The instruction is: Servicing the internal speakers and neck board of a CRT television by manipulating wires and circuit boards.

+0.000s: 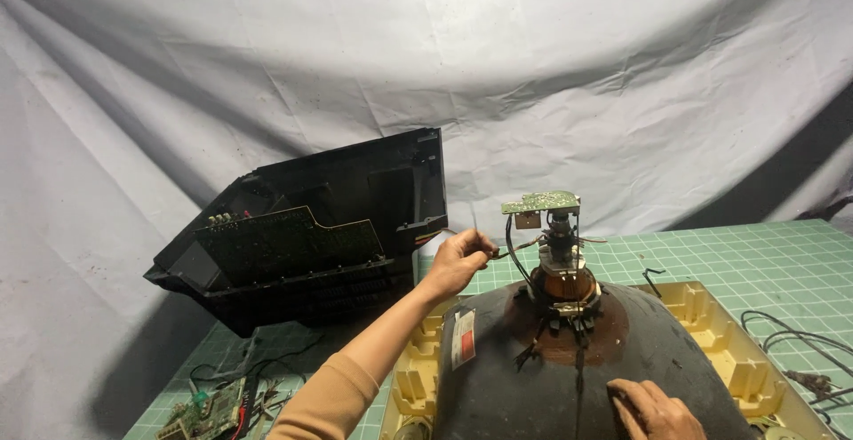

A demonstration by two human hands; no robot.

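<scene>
Well, left hand point(460, 260) pinches a thin dark wire point(508, 252) beside the tube neck point(562, 258), fingers closed on it. Right hand point(653, 409) lies flat, holding nothing, on the matte grey-black picture tube point(498, 378) (dusty, domed) near the frame's bottom edge. Cream plastic bezel point(724, 333) rims it. Small green board point(540, 201) caps the neck, prob. tilted. Black back cover point(311, 227) sits well apart w/ open mat point(755, 253) to the right.

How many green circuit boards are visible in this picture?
3: a small board atop the tube's neck, a large board inside the black back cover, and a loose board at lower left. Others may be hidden.
</scene>
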